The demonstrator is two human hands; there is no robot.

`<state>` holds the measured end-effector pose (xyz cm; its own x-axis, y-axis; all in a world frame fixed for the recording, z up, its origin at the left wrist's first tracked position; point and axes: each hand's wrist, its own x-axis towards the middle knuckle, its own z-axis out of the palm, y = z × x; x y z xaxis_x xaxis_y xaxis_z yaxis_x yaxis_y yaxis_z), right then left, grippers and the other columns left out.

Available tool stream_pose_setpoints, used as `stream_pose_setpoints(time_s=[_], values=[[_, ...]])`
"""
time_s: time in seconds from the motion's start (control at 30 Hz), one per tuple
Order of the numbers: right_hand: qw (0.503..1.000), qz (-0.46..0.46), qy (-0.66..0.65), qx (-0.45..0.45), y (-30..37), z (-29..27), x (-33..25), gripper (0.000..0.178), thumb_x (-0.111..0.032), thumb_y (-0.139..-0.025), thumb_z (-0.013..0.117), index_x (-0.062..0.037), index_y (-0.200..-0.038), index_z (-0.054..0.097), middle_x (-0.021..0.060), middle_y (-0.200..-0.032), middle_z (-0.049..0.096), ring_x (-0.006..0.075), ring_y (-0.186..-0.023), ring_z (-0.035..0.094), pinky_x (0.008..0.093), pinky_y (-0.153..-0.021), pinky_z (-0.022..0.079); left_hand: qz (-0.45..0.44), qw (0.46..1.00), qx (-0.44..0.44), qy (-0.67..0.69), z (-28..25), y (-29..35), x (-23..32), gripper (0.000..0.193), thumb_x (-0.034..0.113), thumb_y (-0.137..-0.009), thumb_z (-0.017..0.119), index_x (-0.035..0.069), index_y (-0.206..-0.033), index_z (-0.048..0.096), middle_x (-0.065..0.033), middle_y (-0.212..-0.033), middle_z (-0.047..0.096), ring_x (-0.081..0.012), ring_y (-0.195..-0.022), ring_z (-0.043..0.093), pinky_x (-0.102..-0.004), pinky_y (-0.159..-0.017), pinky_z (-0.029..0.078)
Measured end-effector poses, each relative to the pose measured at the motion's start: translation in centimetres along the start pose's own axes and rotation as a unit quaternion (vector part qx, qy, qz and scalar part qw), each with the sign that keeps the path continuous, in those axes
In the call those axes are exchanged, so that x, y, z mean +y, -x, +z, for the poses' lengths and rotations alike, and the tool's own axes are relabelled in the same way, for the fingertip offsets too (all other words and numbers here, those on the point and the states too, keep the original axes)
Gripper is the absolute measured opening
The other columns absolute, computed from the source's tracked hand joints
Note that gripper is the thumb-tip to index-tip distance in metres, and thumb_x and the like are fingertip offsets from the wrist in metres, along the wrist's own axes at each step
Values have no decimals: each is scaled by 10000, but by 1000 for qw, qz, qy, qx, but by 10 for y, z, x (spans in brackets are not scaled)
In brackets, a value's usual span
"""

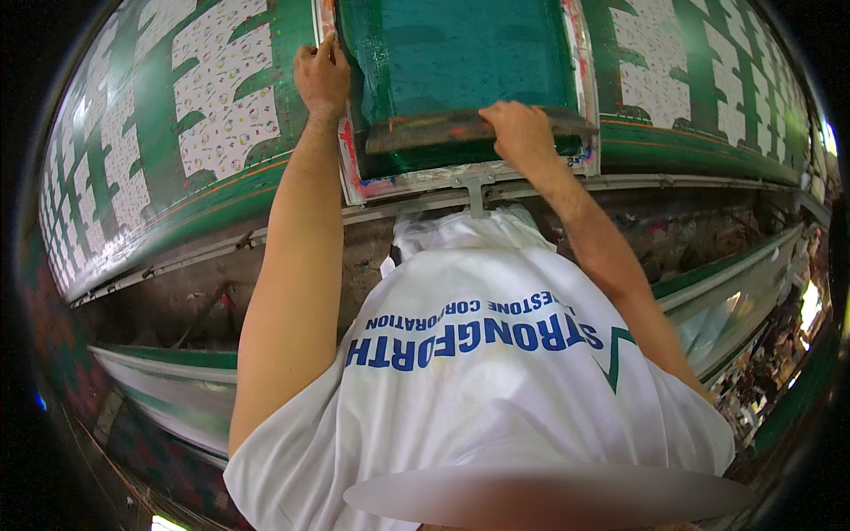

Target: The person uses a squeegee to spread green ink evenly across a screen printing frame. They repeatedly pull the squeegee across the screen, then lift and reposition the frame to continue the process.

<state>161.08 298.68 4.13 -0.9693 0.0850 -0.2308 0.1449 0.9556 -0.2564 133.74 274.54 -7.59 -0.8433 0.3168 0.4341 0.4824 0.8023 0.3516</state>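
A screen-printing frame [585,66] with paint-smeared edges lies on the long table in front of me. Its mesh [460,57] looks dark teal. My left hand [322,78] is closed on the frame's left side near the far end, fingers bent over the edge. Across the near end of the mesh lies a long squeegee [421,133], its dark bar stained with ink. My right hand [522,133] grips that bar right of its middle, with the fingers partly hidden behind it.
White printed fabric pieces [226,80] lie in rows on the green table to the left, and more fabric pieces [655,84] to the right. A metal rail [699,183] runs along the near edge. A metal bracket [476,193] juts from the frame toward my shirt.
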Motion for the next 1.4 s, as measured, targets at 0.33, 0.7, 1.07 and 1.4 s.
stream_pose_setpoints(time_s=[0.33,0.7,1.07,1.4], values=[[1000,3,4,27,21,6,-3,445,-27,-771,750,-94,-1212,751,82,-1123,753,281,-1061,724,451,-877,592,-9,1000,-11,4,0,-5,3,369,371,-924,735,218,-1256,785,-172,-1075,654,-367,-1024,646,-487,-889,545],[996,-59,-48,47,74,32,-8,566,36,-796,672,-20,-1358,637,123,-1341,652,309,-1269,626,417,-1028,548,-15,1000,-19,-12,-2,-5,5,376,331,-884,773,215,-1241,796,-167,-1053,654,-349,-1024,649,-468,-911,542],[957,-158,-244,-7,107,29,54,578,-72,-876,696,4,-1435,571,216,-1533,526,391,-1399,534,453,-1170,462,-11,998,-36,-58,-5,-9,9,337,322,-926,753,221,-1244,798,-125,-990,663,-306,-1000,653,-444,-911,536],[904,261,-281,187,63,22,201,544,-295,-895,795,47,-1288,637,238,-1240,632,421,-1147,630,479,-989,521,-20,997,-52,-55,-5,-8,7,356,351,-944,749,278,-1292,779,-81,-990,644,-263,-962,656,-420,-885,543]])
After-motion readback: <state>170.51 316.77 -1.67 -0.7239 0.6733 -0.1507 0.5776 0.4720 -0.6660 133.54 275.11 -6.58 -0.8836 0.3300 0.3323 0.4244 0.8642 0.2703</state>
